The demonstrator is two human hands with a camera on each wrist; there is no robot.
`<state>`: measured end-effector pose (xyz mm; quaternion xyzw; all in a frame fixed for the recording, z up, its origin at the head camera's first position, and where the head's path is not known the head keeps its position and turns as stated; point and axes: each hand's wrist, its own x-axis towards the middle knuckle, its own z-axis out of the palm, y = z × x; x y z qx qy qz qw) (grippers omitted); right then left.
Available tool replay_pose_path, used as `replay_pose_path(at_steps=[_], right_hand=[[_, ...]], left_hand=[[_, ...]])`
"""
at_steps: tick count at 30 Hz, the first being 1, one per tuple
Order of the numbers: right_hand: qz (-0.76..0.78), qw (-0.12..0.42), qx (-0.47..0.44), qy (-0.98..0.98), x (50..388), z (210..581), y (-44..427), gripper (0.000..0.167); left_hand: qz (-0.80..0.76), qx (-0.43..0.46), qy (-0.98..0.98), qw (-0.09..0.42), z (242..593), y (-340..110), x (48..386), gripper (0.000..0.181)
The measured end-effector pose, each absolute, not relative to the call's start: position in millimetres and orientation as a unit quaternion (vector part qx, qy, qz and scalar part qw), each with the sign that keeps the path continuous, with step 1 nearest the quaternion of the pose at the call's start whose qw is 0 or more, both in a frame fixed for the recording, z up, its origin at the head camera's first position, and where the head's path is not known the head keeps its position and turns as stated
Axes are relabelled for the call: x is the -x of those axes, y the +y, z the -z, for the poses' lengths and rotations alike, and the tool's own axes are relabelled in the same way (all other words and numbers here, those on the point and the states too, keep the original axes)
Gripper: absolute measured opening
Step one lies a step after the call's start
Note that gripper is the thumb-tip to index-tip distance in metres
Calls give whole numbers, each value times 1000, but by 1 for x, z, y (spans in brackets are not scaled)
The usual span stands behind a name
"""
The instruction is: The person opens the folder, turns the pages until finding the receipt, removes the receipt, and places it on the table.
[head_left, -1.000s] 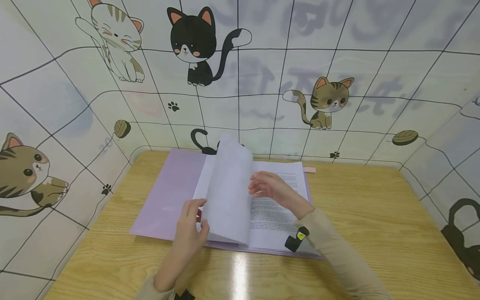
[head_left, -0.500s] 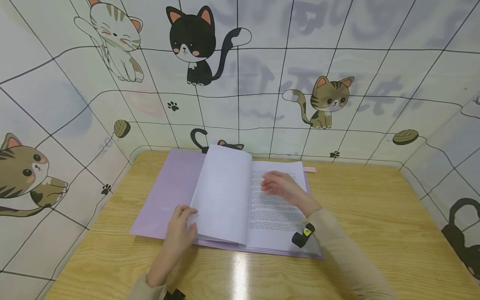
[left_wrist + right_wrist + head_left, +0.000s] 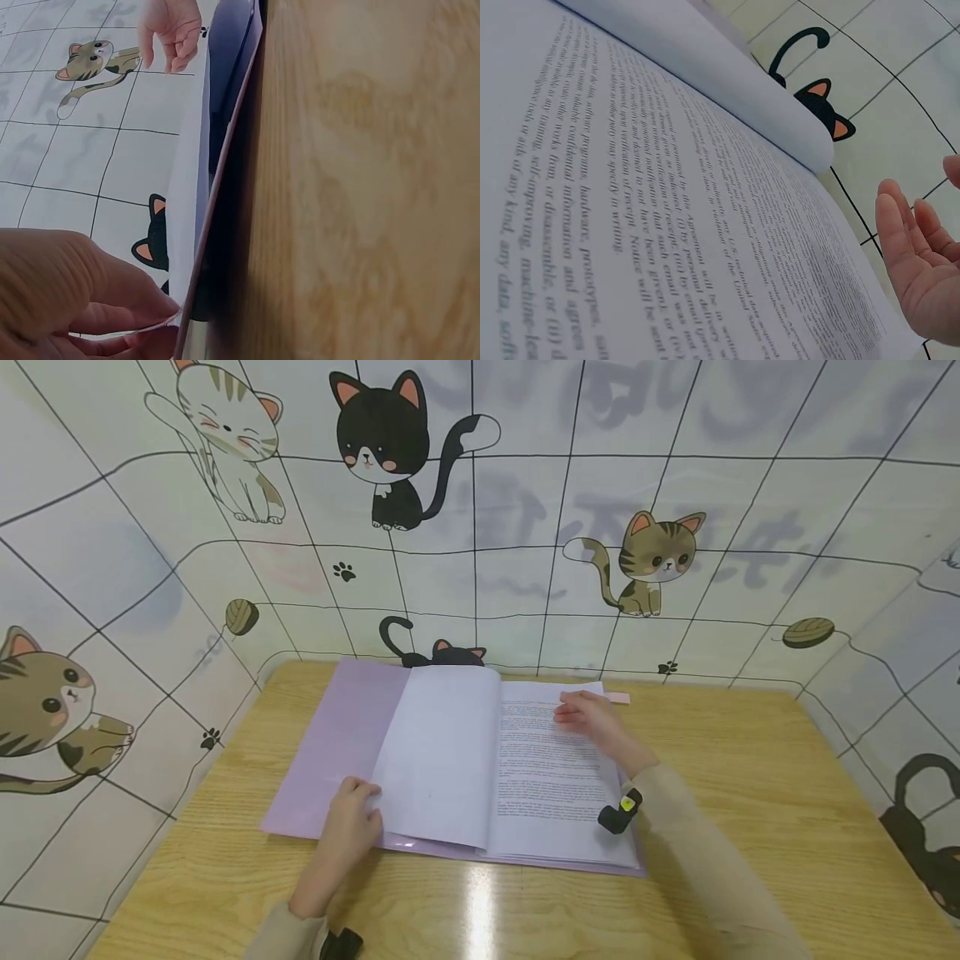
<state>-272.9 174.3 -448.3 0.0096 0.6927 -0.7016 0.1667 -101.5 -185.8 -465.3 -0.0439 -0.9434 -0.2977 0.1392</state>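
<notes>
A purple folder (image 3: 341, 727) lies spread on the table, with printed sheets fastened inside. Its turned-over white page (image 3: 435, 752) covers part of the left side and bows up near the middle. At that page's lower left edge, my left hand (image 3: 348, 818) pinches the paper between thumb and fingers, as the left wrist view shows. Over the top of the printed page (image 3: 551, 777) on the right hovers my right hand (image 3: 596, 722), its fingers loosely bent and nothing in them. The right wrist view shows this hand (image 3: 926, 262) apart from the paper.
A pink tab (image 3: 618, 697) sticks out at the folder's upper right. The wooden table (image 3: 750, 810) meets a cat-printed cloth wall (image 3: 525, 610) behind the folder, and more of that cloth stands at both sides.
The page has swung over leftward and come down flatter. My left hand has moved left and down with it, while my right hand has drawn off to the right.
</notes>
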Motion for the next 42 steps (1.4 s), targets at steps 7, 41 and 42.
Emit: replay_pose_path(at_steps=[7, 41, 42], right_hand=[[699, 121, -43, 703, 292, 451, 191, 39], [530, -4, -82, 844, 321, 456, 215, 41], [533, 3, -80, 842, 319, 454, 215, 42]], left_hand=[[278, 15, -955, 99, 468, -186, 105, 25], [290, 23, -954, 71, 478, -195, 108, 29], [294, 26, -953, 72, 479, -196, 109, 29]])
